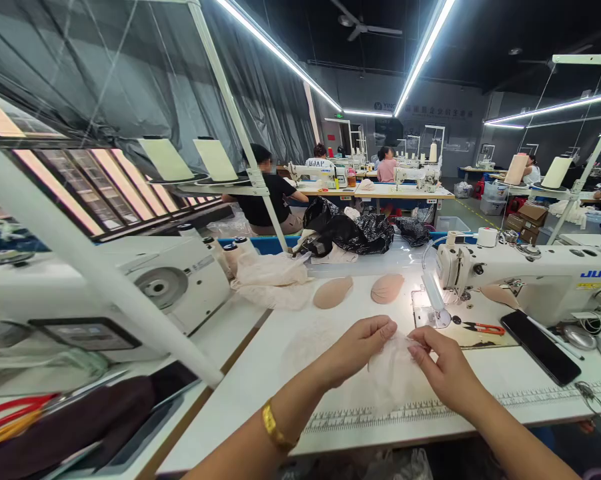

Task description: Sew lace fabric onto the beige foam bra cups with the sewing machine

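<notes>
Between my two hands hangs a thin, sheer, pale piece of fabric (393, 367), pinched along its upper edge above the white table. My left hand (357, 347), with a gold bracelet (276, 427) on the wrist, grips one side of it. The fingers of my right hand (440, 363) are closed on the other side. Beyond the hands lie two beige bra cups, one at left (333, 293) and one at right (387, 289). More sheer fabric (305, 350) rests left of my left hand. A sewing machine (525, 267) stands at right, its lamp lit over the needle plate.
Orange-handled thread snips (484, 328) and a black phone (540, 347) lie right of my right hand. A printed ruler (360, 420) runs along the table's front edge. Black plastic bags (360, 230) sit behind. Another machine (150, 283) and a slanting white pole (105, 260) are at left.
</notes>
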Demonstrator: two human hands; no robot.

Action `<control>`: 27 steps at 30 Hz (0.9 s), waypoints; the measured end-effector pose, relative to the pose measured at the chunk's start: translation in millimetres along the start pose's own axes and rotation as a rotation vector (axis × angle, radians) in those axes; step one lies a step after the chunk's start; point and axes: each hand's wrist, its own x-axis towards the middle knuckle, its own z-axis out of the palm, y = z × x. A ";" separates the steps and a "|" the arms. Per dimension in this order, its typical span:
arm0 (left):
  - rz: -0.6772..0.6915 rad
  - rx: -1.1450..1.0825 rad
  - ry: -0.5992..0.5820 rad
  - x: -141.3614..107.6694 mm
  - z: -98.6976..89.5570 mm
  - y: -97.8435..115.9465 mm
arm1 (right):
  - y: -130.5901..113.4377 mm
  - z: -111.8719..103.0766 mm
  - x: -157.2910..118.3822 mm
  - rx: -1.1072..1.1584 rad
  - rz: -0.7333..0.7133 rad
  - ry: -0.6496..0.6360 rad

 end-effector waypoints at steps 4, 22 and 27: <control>-0.125 -0.294 0.016 -5.1 7.4 -8.5 | 2.8 -3.2 1.2 0.377 0.301 0.008; -0.094 -0.472 0.229 1.2 44.3 -40.7 | 23.9 12.0 -4.7 0.453 0.346 0.115; -0.005 0.478 0.235 7.6 -19.4 -29.8 | 36.5 13.1 -6.5 0.467 0.403 0.066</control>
